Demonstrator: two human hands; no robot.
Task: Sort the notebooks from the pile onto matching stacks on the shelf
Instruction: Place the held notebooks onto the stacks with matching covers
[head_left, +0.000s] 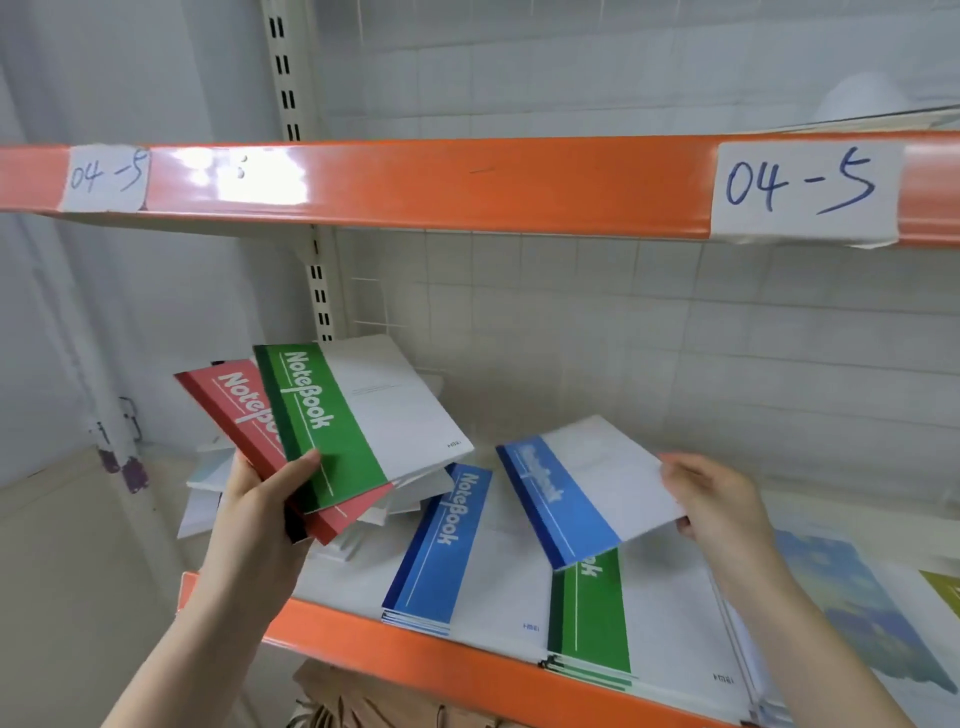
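Notebooks: blue notebook (587, 488) pinched at its corner by my right hand (717, 506), hovering over the green stack (589, 618) below it, left hand (260, 512) gripping a fanned pile (332, 415); misfiling or slipping likely.

upper beam (467, 182): painted metal, orange, glossy; bright glare patch near left end
lower beam (415, 652): same orange painted metal, smooth
upright (288, 78): pale painted metal, slotted, matt
labels (802, 189): white paper, matt, ink handwriting, edges slightly lifted
green notebook (332, 421): paper cover, smooth, faint sheen
red notebook (244, 410): paper cover, smooth
blue notebook (587, 488): paper cover, smooth; print blurred
shelf stacks (457, 551): paper covers, page edges visible at spines
back wall (675, 338): white tile, smooth, low gloss
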